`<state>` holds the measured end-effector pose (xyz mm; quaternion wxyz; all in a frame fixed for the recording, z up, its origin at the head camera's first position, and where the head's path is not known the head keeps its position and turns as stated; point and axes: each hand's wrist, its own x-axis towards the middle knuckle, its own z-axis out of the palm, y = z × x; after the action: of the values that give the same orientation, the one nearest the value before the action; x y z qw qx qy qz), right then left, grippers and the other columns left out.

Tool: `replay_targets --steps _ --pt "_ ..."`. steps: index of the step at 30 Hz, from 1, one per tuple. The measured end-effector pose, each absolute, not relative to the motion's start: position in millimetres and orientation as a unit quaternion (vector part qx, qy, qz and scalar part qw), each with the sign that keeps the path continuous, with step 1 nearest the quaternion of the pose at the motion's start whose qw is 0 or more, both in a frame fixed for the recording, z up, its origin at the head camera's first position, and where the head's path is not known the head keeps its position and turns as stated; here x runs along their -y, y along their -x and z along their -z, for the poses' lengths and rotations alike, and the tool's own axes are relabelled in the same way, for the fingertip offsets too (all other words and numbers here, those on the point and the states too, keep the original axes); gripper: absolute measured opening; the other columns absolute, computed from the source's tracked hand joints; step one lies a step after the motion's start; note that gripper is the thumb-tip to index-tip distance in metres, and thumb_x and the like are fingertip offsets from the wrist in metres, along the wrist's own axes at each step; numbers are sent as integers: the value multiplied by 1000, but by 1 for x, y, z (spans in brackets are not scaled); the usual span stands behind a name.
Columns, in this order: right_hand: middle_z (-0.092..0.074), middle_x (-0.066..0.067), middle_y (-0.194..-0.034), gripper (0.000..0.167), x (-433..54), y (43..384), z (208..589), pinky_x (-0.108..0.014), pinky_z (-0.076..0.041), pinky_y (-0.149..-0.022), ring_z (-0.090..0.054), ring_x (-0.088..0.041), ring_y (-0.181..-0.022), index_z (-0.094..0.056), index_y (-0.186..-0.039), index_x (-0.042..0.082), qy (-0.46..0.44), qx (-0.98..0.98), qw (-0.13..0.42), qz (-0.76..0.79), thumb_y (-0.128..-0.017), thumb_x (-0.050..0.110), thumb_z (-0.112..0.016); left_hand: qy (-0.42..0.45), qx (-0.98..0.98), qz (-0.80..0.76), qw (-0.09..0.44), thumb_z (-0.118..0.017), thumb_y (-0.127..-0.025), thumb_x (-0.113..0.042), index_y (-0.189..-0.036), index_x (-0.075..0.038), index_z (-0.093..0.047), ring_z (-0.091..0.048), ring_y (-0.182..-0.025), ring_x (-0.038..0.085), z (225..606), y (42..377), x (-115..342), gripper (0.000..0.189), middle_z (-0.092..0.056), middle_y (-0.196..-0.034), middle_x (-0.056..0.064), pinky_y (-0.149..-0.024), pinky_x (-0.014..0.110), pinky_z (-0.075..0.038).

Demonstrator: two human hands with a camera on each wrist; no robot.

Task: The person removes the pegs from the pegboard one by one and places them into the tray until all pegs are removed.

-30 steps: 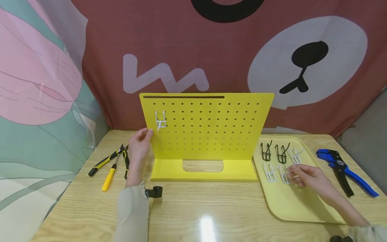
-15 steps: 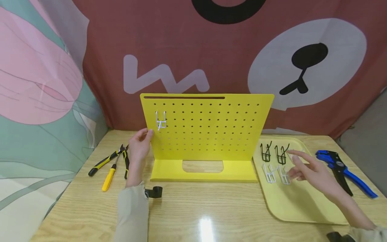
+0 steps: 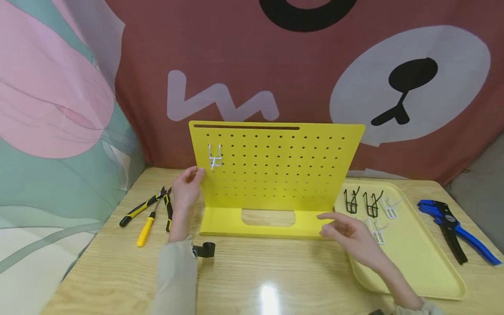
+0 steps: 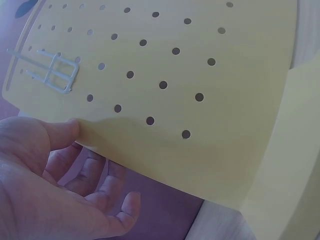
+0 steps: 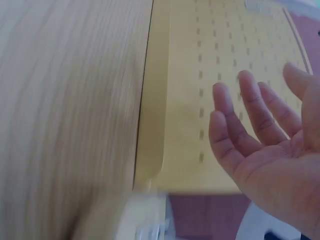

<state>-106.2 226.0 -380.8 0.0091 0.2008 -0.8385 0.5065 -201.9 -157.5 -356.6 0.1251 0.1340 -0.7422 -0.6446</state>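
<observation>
A yellow pegboard stands upright on its base, with a white wire hook hung at its upper left. My left hand grips the board's left edge; in the left wrist view the thumb lies on the front face and the fingers are behind the edge. My right hand is in front of the board's lower right corner, by the tray's left rim. The right wrist view shows its fingers spread and loosely bent, holding nothing. Part of the tray is hidden behind this hand.
A pale yellow tray at right carries black wire hooks and white wire hooks. Beyond it lies a blue and black wire stripper. Black-and-yellow pliers and a yellow-handled screwdriver lie at left.
My right hand has left the space over the tray's hooks and moved left toward the board, without a hook in it. My left hand keeps its grip; the head view has shifted slightly.
</observation>
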Motion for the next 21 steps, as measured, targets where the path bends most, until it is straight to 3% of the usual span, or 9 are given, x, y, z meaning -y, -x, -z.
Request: replay_targets --steps 4,12,21 --pt "-70 -13 -92 28 -187 115 378 -34 -55 -74 -68 -23 -82 -60 -121 1 -218 821 -4 -527 -95 10 -60 -138 742 645 123 -59 -96 -24 -123 -2 -61 -50 -103 19 355 201 157 35 -57 -117 14 -85 27 -41" --pt "-69 -12 -99 45 -103 141 367 -32 -54 -75 -67 -27 -86 -50 -135 6 -217 795 0 -566 -94 16 -63 -142 737 649 124 -60 -96 -24 -122 -2 -61 -49 -100 18 356 203 157 34 -57 -113 12 -83 27 -40" --pt "-64 -9 -110 38 -38 164 343 -41 -54 -71 -66 -24 -83 -55 -132 10 -217 756 5 -618 -96 20 -60 -142 736 651 120 -59 -96 -25 -124 -2 -60 -49 -106 21 357 202 156 36 -56 -118 14 -91 32 -39"
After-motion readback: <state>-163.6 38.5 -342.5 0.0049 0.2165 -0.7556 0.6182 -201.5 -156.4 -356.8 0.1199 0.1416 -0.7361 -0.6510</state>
